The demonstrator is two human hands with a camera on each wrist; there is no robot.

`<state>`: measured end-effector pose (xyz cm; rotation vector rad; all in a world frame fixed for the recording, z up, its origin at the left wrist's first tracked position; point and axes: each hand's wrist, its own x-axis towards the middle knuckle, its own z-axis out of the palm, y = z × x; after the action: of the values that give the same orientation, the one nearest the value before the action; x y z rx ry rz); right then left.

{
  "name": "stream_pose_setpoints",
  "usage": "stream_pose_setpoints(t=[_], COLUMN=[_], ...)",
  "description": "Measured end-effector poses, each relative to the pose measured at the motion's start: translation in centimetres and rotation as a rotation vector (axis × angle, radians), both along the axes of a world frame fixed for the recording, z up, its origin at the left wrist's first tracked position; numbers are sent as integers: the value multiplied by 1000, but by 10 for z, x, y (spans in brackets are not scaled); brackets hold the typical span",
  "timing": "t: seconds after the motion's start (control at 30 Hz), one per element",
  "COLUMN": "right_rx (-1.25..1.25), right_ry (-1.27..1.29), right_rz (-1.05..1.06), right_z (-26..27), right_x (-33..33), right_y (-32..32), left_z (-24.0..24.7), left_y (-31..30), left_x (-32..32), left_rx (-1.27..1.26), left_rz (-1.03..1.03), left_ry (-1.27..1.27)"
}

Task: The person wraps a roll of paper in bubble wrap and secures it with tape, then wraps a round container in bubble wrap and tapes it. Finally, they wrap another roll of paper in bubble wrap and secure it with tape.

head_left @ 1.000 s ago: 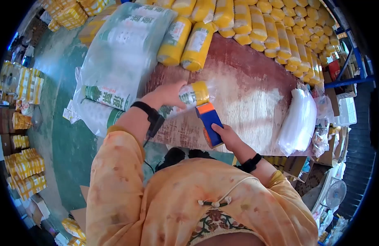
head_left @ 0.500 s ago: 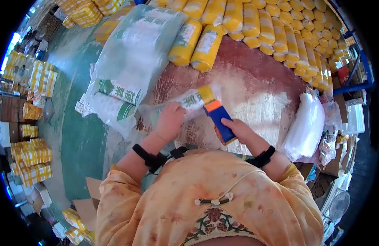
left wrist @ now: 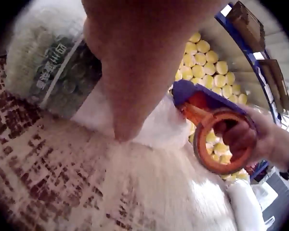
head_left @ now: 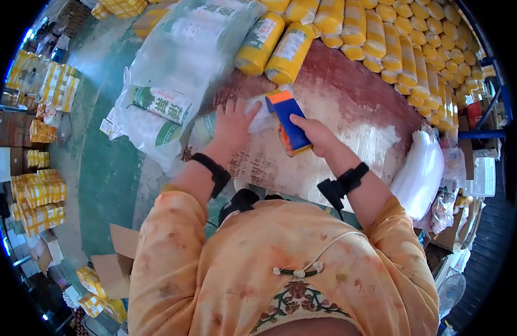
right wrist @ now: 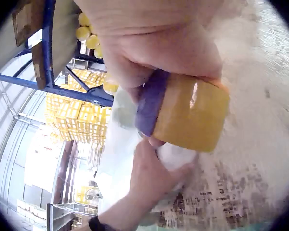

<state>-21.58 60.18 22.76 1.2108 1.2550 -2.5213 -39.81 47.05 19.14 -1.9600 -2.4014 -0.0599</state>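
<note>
A plastic-wrapped roll (head_left: 261, 119) with a printed green and white label lies on the worn wooden tabletop (head_left: 348, 145). My left hand (head_left: 234, 127) rests on it with the fingers spread, and the left wrist view shows a fingertip pressing down beside the label. With my right hand (head_left: 319, 136) I grip a blue and orange tape dispenser (head_left: 293, 120). Its orange head overlaps the roll's right end in the head view and hides most of that end. In the right wrist view a wide roll of yellow tape (right wrist: 192, 113) shows on the dispenser, below my right hand.
A large clear bag (head_left: 185, 53) of printed rolls lies to the left. Two yellow-wrapped rolls (head_left: 259, 43) sit beyond my hands, and a tall stack of yellow rolls (head_left: 404, 50) lines the back right. White plastic sheets (head_left: 418, 176) hang at the right edge.
My left hand has gone from gripping the roll to lying on it with fingers spread. The dispenser has moved up over the roll's right end, covering the yellow band seen earlier.
</note>
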Motion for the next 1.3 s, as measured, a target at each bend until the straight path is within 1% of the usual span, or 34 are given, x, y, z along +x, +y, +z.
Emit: stream_pose_setpoints(t=[0.07, 0.1, 0.13, 0.2, 0.3, 0.37, 0.4, 0.47, 0.57, 0.6, 0.63, 0.67, 0.73, 0.8, 0.87, 0.9, 1.0, 1.03, 1.13, 1.23, 1.27, 1.3], right_rx=[84, 208, 166, 77, 27, -67, -112, -103, -124, -132, -162, -134, -74, 12, -37, -39, -91, -86, -90, -24, -3, 17], right_ry=[4, -100, -97, -144, -123, -135, -144, -182, -233, -249, -182, -147, -79, 31, 61, -35, -63, -92, -155, -180, -183, -183], right_rz=[-82, -112, -92, -141, -186, -159, -144, -158, -181, -190, -215, -224, -225, -196, -150, -239, -189, -181, -172, -312, -291, -273], right_z=[-17, -28, -47, -43, -30, -26, -24, -15, -3, -2, -6, -5, 0, 4, 12, 21, 27, 25, 30, 42, 41, 37], right_x=[15, 26, 42, 55, 57, 75, 89, 115, 133, 135, 134, 128, 103, 73, 46, 31, 17, 15, 13, 10, 19, 33], right_y=[-22, -35, -44, -65, -71, -76, -79, -92, -93, -92, -89, -84, -68, -41, -14, -8, 7, 11, 12, -3, -12, -26], left_z=[4, 2, 0, -2, -2, -10, -4, 4, 1, 0, -2, -3, -47, 18, 0, -6, 11, 5, -7, -18, -16, 0], left_y=[6, 10, 14, 22, 22, 16, 11, -5, -18, -16, -10, -1, 24, 33, 27, 20, -17, -20, -13, 9, 12, 15], left_x=[-7, -10, -14, -21, -21, -10, -2, 23, 51, 49, 42, 30, -30, -36, -38, -39, 10, 14, 20, 9, 5, -1], left_rx=[-37, -26, -14, -26, -75, -44, -89, -189, -205, -231, -256, -276, -211, -146, -87, -57, -45, -48, 41, -7, -68, -126], left_rz=[-26, -25, -23, -31, -61, -78, -88, -106, -58, -76, -93, -106, -218, 139, 15, -39, -36, -54, -55, -28, -32, -40], left_ry=[-73, -107, -140, -195, -229, -198, -183, -168, -253, -304, -358, -411, -1046, -790, -463, -299, -165, -157, 21, 215, 113, 15])
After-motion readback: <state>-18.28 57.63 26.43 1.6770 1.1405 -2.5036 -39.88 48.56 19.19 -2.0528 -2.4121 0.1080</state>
